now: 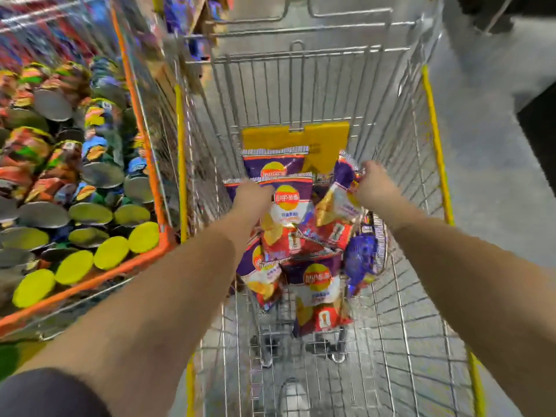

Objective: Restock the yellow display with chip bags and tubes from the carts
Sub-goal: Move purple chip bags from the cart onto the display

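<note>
Over on the left you had the tube cart (141, 251) packed with tubes (90, 212), while both your arms were down in the yellow cart (433, 139) where the bags (319, 284) sat in a loose heap. Your left hand (251, 195) pinched the top edge of one bag (287, 212), which hung long-axis down from it, and your right hand (371, 183) gripped another bag (340, 203) by its crimped end, tilted. Looked like straight up was your clear way out, since wire walls boxed you in on both sides.
</note>
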Demonstrator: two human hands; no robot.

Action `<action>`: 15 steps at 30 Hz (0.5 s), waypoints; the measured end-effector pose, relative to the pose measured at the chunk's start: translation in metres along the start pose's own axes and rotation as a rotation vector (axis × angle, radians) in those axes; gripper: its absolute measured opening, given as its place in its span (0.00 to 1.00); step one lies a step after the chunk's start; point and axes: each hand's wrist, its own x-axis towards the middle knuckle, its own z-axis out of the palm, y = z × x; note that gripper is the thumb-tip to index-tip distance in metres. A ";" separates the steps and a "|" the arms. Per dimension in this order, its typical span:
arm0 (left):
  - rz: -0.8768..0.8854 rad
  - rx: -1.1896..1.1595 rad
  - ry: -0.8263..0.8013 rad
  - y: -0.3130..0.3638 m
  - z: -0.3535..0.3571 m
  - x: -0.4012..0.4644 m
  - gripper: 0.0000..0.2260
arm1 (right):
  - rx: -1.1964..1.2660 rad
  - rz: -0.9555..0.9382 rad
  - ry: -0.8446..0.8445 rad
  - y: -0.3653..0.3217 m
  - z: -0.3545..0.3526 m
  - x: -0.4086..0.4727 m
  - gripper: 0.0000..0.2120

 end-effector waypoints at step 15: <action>-0.094 -0.340 -0.146 -0.034 0.022 0.055 0.24 | -0.258 -0.113 -0.309 -0.016 -0.020 0.026 0.20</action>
